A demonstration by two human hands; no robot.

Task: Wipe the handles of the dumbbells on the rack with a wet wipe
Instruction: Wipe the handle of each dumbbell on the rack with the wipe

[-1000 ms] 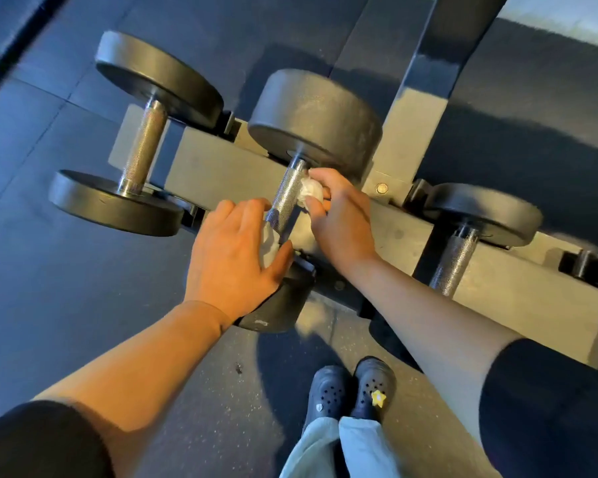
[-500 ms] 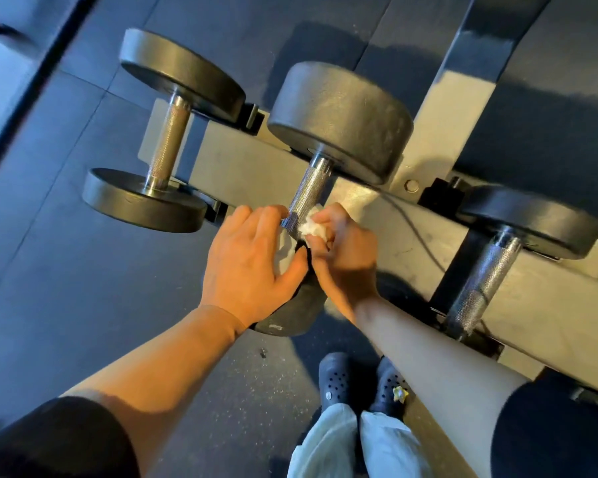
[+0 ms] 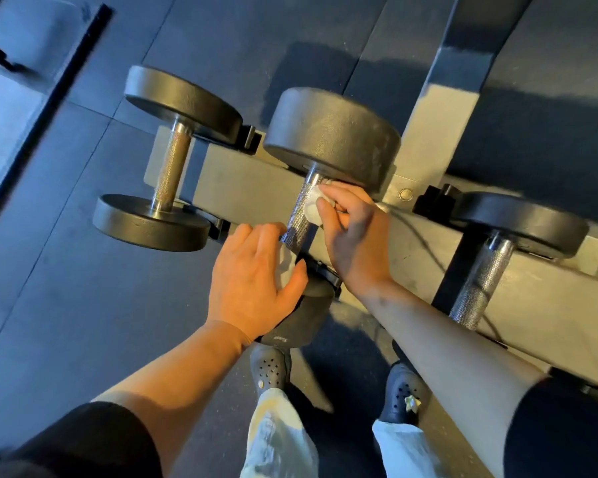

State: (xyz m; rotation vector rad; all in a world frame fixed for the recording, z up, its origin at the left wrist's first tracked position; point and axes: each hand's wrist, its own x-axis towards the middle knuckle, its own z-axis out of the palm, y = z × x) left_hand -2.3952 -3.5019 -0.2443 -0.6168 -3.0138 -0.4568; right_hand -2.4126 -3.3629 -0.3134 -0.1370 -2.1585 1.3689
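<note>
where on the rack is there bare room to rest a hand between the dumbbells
Bare rack beam between the left dumbbell and middle dumbbell. Crowded at the middle handle: left hand and right hand with wet wipe.

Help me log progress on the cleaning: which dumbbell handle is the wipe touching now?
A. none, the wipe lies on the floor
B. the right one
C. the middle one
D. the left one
C: the right hand pinches the white wipe against the middle dumbbell's handle, near its far weight.
</note>
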